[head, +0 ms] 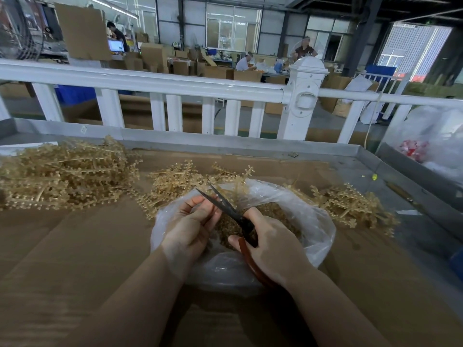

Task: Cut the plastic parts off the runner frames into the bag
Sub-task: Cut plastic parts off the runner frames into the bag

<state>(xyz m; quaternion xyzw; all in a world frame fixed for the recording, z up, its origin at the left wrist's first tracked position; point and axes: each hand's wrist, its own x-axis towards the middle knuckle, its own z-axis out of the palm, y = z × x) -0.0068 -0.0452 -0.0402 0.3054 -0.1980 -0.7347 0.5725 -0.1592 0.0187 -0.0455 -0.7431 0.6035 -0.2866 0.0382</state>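
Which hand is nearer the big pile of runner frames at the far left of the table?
Left. The left hand is over the bag's left edge, closer to that pile; the right hand, gripping the scissors, is farther right.

Runner frames [62, 176] pile up far left, more [350, 206] crowd right of the bag [313, 221]; bare cardboard [75, 246] on the near-left desk offers passing room.

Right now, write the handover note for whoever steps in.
Left hand: pinching a runner frame over the bag.
Right hand: gripping the scissors, blades open.
Done: cut parts fill the bag's bottom.
Left: big pile far left, smaller one behind the bag. Pile at right: cannot tell if cut or not.
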